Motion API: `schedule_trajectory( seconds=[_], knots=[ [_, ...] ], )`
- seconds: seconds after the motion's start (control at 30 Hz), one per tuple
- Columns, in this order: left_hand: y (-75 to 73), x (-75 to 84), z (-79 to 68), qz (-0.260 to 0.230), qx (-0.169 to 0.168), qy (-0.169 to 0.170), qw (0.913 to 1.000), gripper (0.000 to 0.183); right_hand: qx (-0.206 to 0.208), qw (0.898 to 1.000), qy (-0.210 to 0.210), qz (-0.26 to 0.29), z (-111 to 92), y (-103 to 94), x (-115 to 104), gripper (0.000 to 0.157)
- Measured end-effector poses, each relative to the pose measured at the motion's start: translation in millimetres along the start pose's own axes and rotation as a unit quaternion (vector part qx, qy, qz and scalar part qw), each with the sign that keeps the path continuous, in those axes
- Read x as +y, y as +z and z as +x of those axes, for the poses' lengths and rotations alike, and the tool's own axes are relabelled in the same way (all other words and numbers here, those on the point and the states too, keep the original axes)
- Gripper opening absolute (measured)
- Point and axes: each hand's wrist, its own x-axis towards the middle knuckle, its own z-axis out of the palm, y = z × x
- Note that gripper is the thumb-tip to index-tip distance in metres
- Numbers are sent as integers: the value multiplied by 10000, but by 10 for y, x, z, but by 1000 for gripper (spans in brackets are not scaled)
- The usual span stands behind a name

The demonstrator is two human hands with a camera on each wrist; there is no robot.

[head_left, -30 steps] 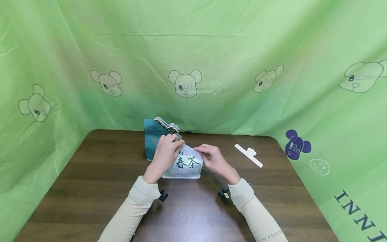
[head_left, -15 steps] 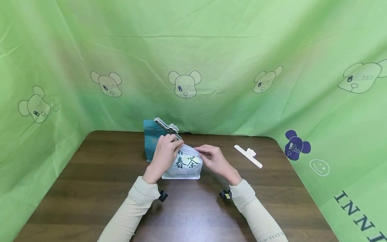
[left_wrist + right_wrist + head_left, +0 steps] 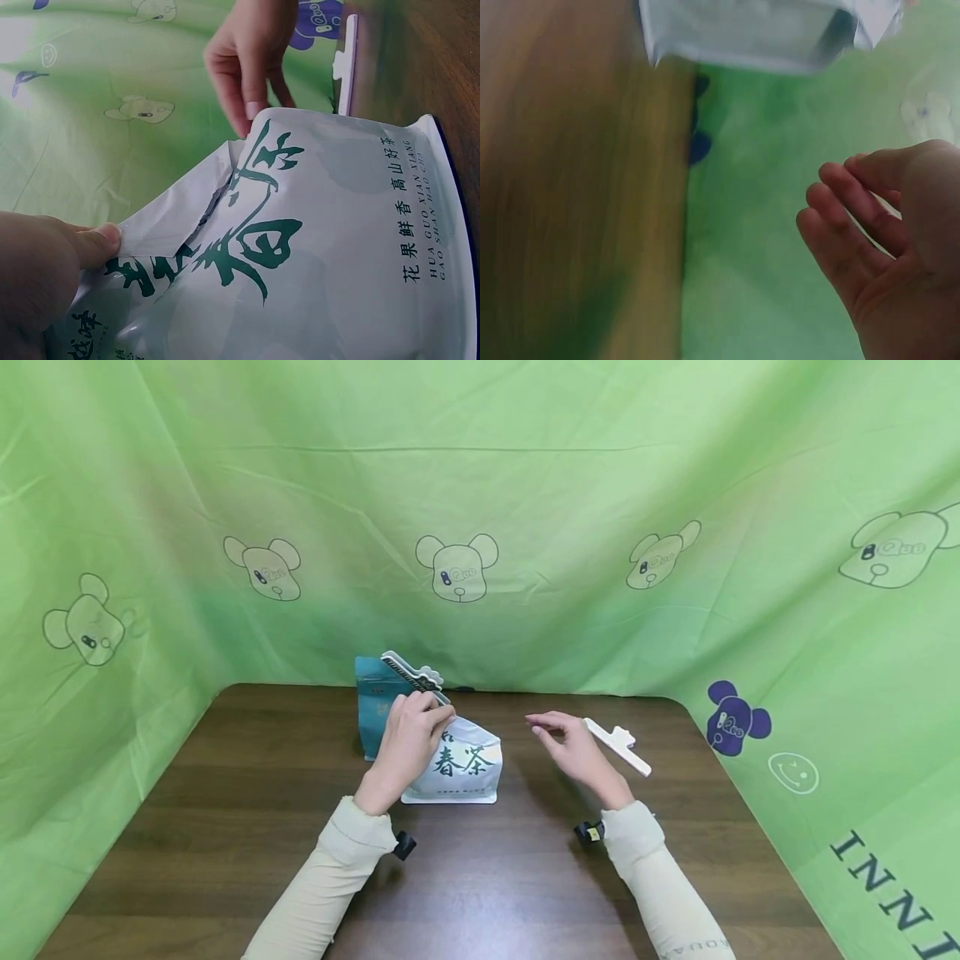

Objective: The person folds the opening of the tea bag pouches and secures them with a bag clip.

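A white tea bag (image 3: 468, 777) with green lettering stands on the table, its top folded over at a slant. My left hand (image 3: 411, 735) pinches the folded top at its left corner; in the left wrist view the thumb (image 3: 109, 238) presses on the flap (image 3: 176, 202). My right hand (image 3: 573, 747) is in the air to the right of the bag, fingers loosely bent and holding nothing. Just beyond it lies a white sealing clip (image 3: 618, 747). In the right wrist view the right hand (image 3: 885, 232) is apart from the bag (image 3: 742, 34).
Behind the left hand stands a teal pouch (image 3: 375, 710), with a black-and-white clip (image 3: 414, 675) slanting across its top. The brown wooden table (image 3: 247, 827) is bordered by a green printed curtain (image 3: 555, 485) at the back and sides.
My right hand has let go of the bag's right top corner and moved right, toward the white clip. The left hand keeps its pinch on the fold.
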Motion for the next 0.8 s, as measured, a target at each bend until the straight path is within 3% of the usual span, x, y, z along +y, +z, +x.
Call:
schedule_trajectory(
  seconds=[0.3,0.53,0.8],
  knots=[
    [6,6,-10,-15,23,64,10000,8,195,9983,292,-465,-29,-261,438,26],
    [20,0,-15,23,8,67,10000,9,187,9958,487,-752,-70,-447,660,29],
    [21,-15,-6,67,33,82,9999,9,9,9843,1235,-1257,-114,-648,886,33]
  ],
)
